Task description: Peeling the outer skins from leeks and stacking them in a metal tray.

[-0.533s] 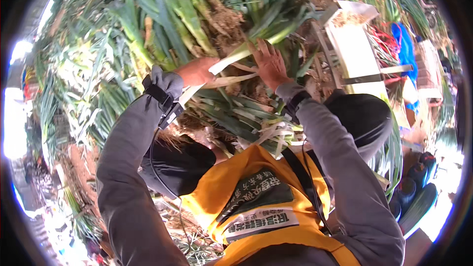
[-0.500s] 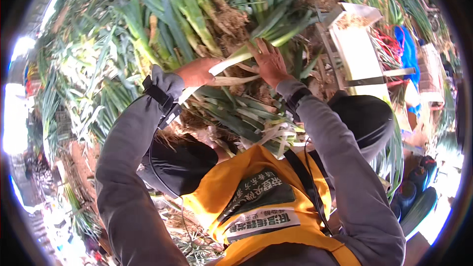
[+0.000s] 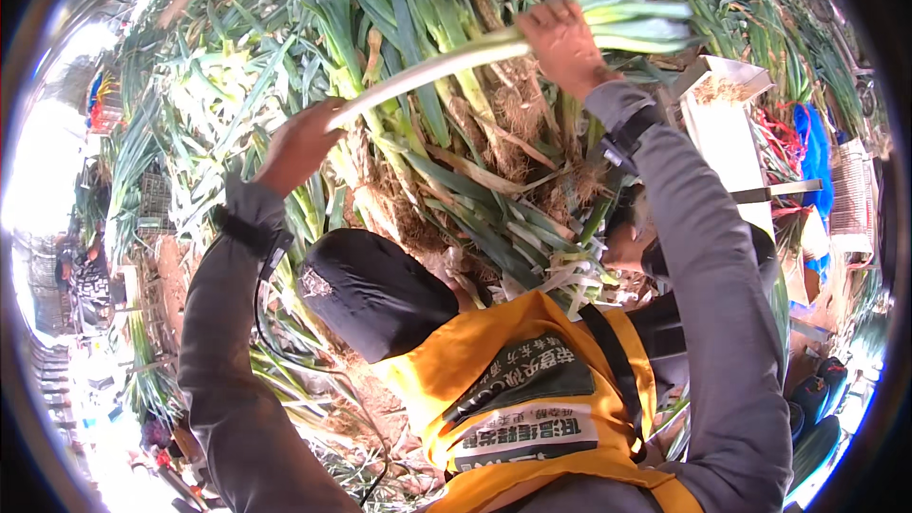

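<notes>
A long green onion (image 3: 418, 74) is held up across the pile, its pale stalk slightly bowed. My left hand (image 3: 299, 145) is closed at the white end of the stalk, and its fingertips are partly hidden. My right hand (image 3: 564, 42) wraps round the stalk just below the leaves (image 3: 635, 21), which fan out to the right. Beneath lie several more green onions (image 3: 465, 109) with dirt-covered roots (image 3: 518, 123). Others (image 3: 475, 218) lie crosswise, close in front of my knees.
Heaps of green onions (image 3: 204, 100) spread across the left and far ground. A pale metal trough-like stand (image 3: 724, 133) stands at right, beside red ties (image 3: 779, 138), blue cloth (image 3: 812, 147) and a crate (image 3: 853, 195). My bent left knee (image 3: 370, 294) sits below the pile.
My hands have moved apart, the left toward the left, the right up and to the right. The green onion between them has come up and now stretches across the pile. The view has shifted.
</notes>
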The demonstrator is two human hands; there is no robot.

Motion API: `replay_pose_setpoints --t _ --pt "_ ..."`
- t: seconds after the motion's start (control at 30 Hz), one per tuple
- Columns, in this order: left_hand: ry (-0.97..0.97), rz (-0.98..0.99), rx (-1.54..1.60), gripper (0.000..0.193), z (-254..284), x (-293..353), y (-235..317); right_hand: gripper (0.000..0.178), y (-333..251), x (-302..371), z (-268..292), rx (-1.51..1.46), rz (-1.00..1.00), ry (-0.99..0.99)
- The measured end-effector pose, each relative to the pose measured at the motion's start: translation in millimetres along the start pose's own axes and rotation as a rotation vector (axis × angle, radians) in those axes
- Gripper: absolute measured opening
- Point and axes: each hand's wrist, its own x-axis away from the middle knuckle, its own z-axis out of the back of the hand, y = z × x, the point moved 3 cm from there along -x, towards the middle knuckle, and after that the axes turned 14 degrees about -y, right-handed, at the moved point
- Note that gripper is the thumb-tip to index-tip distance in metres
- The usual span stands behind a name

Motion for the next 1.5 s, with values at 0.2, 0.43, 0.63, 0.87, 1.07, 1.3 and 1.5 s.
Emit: replay_pose_setpoints --t 0.2,0.43,0.63,0.87,1.07,1.3,1.5 --pt "0.107 0.001 -0.046 0.038 -1 -19 -39 0.019 82 31 149 0.437 0.051 0.447" --pt "0.05 -0.045 0.501 0.044 -49 -108 21 0.018 225 211 243 0.847 -0.289 -0.085" --pt "-0.432 -0.09 0.629 0.048 -99 -131 102 0.06 290 424 249 0.09 -0.838 -0.745" --pt "-0.71 -0.341 0.299 0.051 -119 -130 151 0.054 239 555 108 -0.482 -1.0 -0.821" --pt "-0.748 -0.202 0.451 0.05 -117 -125 180 0.057 233 549 -33 -1.025 -0.952 -0.779" --pt "-0.837 -0.246 0.557 0.053 -153 -123 210 0.052 217 470 -79 -0.689 -0.835 -0.815" --pt "-0.877 -0.173 0.628 0.051 -170 -142 206 0.057 186 492 -35 -0.55 -0.832 -0.77"
